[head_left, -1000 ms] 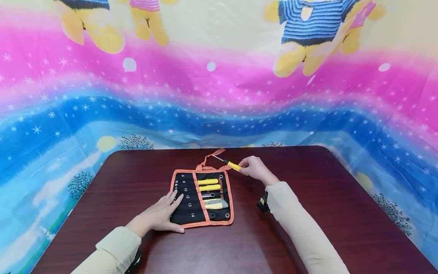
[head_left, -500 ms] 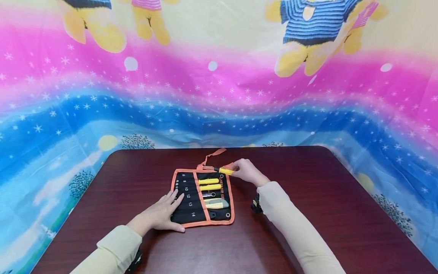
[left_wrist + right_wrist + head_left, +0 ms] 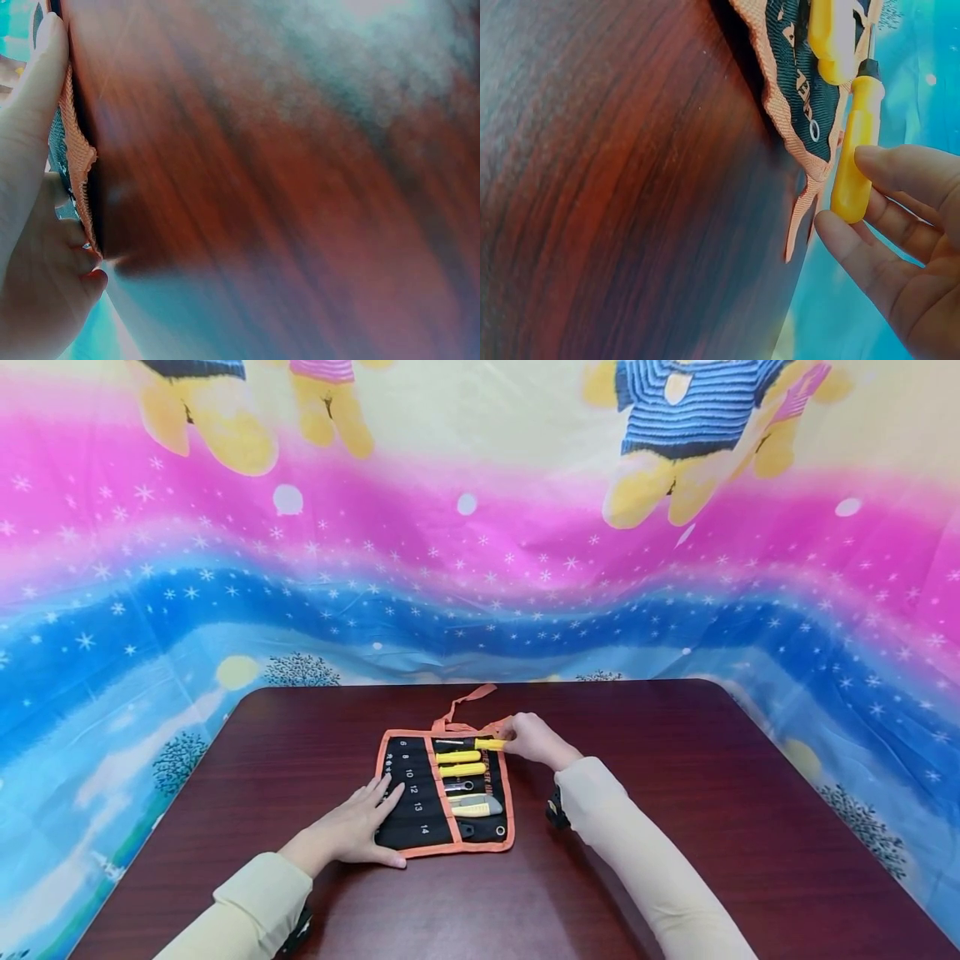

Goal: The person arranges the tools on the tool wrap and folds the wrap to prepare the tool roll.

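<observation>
A black tool pouch (image 3: 412,810) with orange edging lies flat on the table, its sleeves numbered in white. My left hand (image 3: 354,821) rests spread on its left part, thumb along the front edge. In my right hand (image 3: 542,740) I pinch the yellow handle of a screwdriver (image 3: 859,142) between thumb and fingers. Its shaft points left, over the top sleeve of the pouch. Below it, two yellow-handled tools (image 3: 461,771), a wrench (image 3: 459,787) and a utility knife (image 3: 477,807) sit in the sleeves. A black tool end (image 3: 467,832) shows in the lowest one.
An orange tie strap (image 3: 465,700) trails from the pouch's far edge toward the back of the dark red wooden table (image 3: 637,718). A printed cloth (image 3: 480,560) hangs close behind the table and along its sides.
My right hand has moved left and slightly down with the screwdriver, bringing its shaft from above the strap to the pouch's top sleeve. The left hand has stayed in place.
</observation>
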Available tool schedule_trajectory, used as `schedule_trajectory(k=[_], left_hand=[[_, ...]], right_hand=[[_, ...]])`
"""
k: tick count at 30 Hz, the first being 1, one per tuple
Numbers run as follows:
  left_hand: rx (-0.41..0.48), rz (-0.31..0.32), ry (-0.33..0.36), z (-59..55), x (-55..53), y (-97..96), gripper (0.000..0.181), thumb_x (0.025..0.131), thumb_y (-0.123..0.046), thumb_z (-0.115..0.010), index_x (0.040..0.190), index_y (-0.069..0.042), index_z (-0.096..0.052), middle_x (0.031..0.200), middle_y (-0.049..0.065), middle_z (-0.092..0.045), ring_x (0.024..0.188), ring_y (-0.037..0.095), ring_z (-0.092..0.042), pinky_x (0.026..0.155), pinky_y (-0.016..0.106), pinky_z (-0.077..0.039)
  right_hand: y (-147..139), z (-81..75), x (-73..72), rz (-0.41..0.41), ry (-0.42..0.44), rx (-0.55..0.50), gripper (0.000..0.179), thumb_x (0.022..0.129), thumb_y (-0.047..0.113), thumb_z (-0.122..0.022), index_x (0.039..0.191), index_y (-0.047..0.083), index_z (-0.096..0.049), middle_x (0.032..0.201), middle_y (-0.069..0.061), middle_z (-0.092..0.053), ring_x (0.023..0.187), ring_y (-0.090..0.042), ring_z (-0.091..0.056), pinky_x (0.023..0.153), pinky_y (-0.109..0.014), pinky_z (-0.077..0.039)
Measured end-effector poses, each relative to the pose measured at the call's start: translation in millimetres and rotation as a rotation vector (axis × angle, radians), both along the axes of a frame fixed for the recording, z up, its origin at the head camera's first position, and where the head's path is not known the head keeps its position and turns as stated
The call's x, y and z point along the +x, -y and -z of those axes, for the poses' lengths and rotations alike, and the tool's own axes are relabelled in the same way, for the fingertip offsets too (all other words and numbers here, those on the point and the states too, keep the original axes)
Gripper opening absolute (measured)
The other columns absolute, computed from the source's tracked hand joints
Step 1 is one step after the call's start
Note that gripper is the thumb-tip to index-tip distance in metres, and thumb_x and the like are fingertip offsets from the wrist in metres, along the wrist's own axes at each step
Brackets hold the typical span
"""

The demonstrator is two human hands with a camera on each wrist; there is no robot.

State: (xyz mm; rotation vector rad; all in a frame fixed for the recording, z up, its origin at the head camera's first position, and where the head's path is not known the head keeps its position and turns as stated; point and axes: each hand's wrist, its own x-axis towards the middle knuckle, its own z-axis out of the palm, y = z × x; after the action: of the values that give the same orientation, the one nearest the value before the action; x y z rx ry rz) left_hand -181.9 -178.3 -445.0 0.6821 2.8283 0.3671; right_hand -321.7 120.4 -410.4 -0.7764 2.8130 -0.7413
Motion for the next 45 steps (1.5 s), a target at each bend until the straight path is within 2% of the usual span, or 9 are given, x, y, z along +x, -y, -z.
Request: schedule_trajectory(k=[7, 15, 20, 26, 29, 32, 37, 40, 45], left_hand=[[0.009, 0.009, -0.001, 0.8, -0.1, 0.0, 0.111, 0.066, -0.071, -0.062, 0.145, -0.003, -0.025, 0.148, 0.025, -0.015, 0.135, 0.039, -0.012, 0.104, 0.05, -0.02], [0.016, 0.007, 0.009, 0.0, 0.4, -0.5, 0.11, 0.067, -0.07, -0.063, 0.145, -0.003, -0.024, 0.148, 0.024, -0.015, 0.135, 0.039, -0.012, 0.104, 0.049, -0.02], [0.013, 0.009, 0.001, -0.2, 0.5, -0.3, 0.11, 0.067, -0.07, -0.062, 0.145, -0.002, -0.025, 0.148, 0.024, -0.015, 0.135, 0.039, -0.012, 0.104, 0.049, -0.02], [0.012, 0.011, -0.002, 0.2, 0.3, 0.2, 0.111, 0.067, -0.071, -0.062, 0.145, -0.002, -0.025, 0.148, 0.024, -0.015, 0.135, 0.04, -0.013, 0.104, 0.05, -0.021], [0.014, 0.013, -0.003, 0.6, 0.1, 0.4, 0.111, 0.067, -0.072, -0.061, 0.145, -0.002, -0.025, 0.148, 0.024, -0.015, 0.135, 0.04, -0.012, 0.104, 0.05, -0.021], [0.016, 0.015, -0.004, 1.0, -0.1, 0.7, 0.111, 0.066, -0.072, -0.061, 0.145, -0.003, -0.025, 0.148, 0.025, -0.015, 0.135, 0.04, -0.012, 0.104, 0.051, -0.021], [0.015, 0.016, -0.009, 1.6, -0.5, 1.0, 0.111, 0.066, -0.072, -0.06, 0.145, -0.003, -0.025, 0.148, 0.024, -0.015, 0.134, 0.04, -0.013, 0.104, 0.051, -0.021], [0.015, 0.015, -0.011, 1.8, -0.5, 1.1, 0.111, 0.066, -0.073, -0.061, 0.145, -0.003, -0.025, 0.148, 0.024, -0.015, 0.134, 0.04, -0.013, 0.104, 0.051, -0.021], [0.016, 0.016, -0.013, 1.9, -0.5, 1.1, 0.112, 0.066, -0.073, -0.061, 0.145, -0.002, -0.025, 0.148, 0.024, -0.016, 0.134, 0.04, -0.013, 0.104, 0.051, -0.021]], right_hand=[[2.1, 3.4, 0.0, -0.027, -0.033, 0.021, 0.012, 0.083, 0.003, -0.067, 0.092, 0.009, -0.072, 0.09, -0.002, -0.064, 0.072, -0.01, -0.056, 0.065, -0.026, -0.049], [5.5, 2.7, 0.7, -0.017, -0.02, 0.031, 0.009, 0.083, 0.004, -0.067, 0.088, 0.01, -0.071, 0.085, 0.0, -0.064, 0.063, -0.011, -0.05, 0.061, -0.026, -0.047], [7.3, 1.6, 1.5, -0.006, -0.009, 0.024, 0.011, 0.084, 0.003, -0.065, 0.09, 0.01, -0.071, 0.089, -0.001, -0.065, 0.065, -0.012, -0.052, 0.065, -0.028, -0.048], [9.4, 0.2, 2.2, 0.004, 0.007, 0.022, 0.014, 0.085, 0.003, -0.064, 0.095, 0.009, -0.071, 0.096, -0.004, -0.065, 0.075, -0.011, -0.057, 0.072, -0.031, -0.05], [10.1, -0.5, 2.2, -0.001, 0.012, 0.022, 0.014, 0.085, 0.003, -0.063, 0.096, 0.009, -0.071, 0.096, -0.004, -0.065, 0.074, -0.011, -0.057, 0.071, -0.03, -0.05], [10.7, -0.7, 1.8, -0.016, 0.005, 0.019, 0.014, 0.085, 0.002, -0.063, 0.095, 0.008, -0.071, 0.093, -0.004, -0.065, 0.067, -0.011, -0.053, 0.065, -0.029, -0.047], [12.4, -0.6, 1.3, -0.045, -0.015, 0.008, 0.01, 0.085, 0.0, -0.063, 0.085, 0.007, -0.07, 0.082, -0.005, -0.062, 0.055, -0.011, -0.041, 0.057, -0.027, -0.039], [13.6, -0.2, 1.3, -0.052, -0.023, 0.008, 0.01, 0.085, 0.0, -0.063, 0.083, 0.007, -0.069, 0.086, -0.007, -0.062, 0.055, -0.01, -0.038, 0.056, -0.027, -0.037], [16.2, -0.2, 2.0, -0.038, -0.007, 0.001, 0.016, 0.086, 0.0, -0.062, 0.098, 0.006, -0.07, 0.109, -0.009, -0.063, 0.069, -0.011, -0.054, 0.065, -0.028, -0.046]])
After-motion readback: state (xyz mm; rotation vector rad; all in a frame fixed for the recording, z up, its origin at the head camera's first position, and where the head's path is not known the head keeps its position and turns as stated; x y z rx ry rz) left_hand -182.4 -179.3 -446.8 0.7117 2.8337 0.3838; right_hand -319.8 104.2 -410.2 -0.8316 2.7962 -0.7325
